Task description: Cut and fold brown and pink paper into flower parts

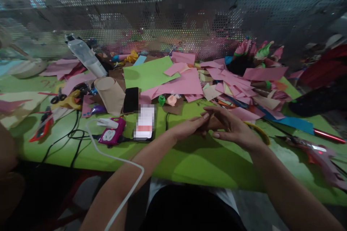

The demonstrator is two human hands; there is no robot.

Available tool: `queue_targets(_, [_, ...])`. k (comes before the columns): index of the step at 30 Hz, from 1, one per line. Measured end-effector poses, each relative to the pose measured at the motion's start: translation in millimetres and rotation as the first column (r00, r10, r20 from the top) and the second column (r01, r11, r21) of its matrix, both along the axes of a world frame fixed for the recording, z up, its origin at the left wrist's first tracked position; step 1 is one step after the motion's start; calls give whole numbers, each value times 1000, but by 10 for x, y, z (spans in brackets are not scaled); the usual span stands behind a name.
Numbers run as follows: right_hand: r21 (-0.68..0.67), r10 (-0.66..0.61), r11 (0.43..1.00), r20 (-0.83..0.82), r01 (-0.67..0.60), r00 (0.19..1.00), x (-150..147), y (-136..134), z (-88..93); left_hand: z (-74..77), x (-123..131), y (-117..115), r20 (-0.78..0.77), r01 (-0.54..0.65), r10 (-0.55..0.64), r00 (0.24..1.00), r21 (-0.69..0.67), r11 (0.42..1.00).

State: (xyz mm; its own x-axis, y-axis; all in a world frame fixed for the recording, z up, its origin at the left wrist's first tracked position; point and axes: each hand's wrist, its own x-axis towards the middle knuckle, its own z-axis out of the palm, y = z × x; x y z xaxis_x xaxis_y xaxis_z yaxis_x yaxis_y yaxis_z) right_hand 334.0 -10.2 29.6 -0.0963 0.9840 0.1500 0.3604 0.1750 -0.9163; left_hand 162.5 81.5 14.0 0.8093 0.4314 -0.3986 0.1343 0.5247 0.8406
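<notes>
Seen from the head camera, a left hand and a right hand meet above a green bench, the left's fingers lying close together and pointing toward the right's arched ones; the right thumb stands apart from its forefinger, and we cannot tell whether either hand pinches anything in the shadow between them. Nearest to them, a yellow band curves just beside the right wrist, and pink paper scraps pile up beyond the fingertips. We judge the pink glue gun, lying at the right with a red light showing, the sharpest hazard: if it is hot, a sideways sweep of the right arm could bring a burn, and loose paper pushed against the tip could scorch. We also note a white cable passing over the left forearm and leading toward a magenta power strip; a quick lift of that arm could snag it, jerk the strip and shift the lit phone beside it. Behind, a clear bottle leans among the papers, where a knock could topple it.
</notes>
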Motion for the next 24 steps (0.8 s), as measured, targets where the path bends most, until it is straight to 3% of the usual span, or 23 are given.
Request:
queue_targets(8, [47, 10, 999, -39, -8, 999, 23, 25, -54, 11, -7, 29, -3, -17, 17, 1000, 52, 999])
queue_targets(15, [114, -82, 989, -132, 98, 988, -4, 61, 7, 0, -17, 56, 48, -31, 27, 999, 91, 995])
queue_targets(19, [153, -81, 984, -81, 93, 993, -30, 76, 59, -45, -21, 56, 53, 0, -6, 999, 121, 993])
queue_targets(24, [283, -157, 949, 30, 142, 987, -39, 70, 97, -39, -23, 69, 27, -50, 47, 999, 112, 993])
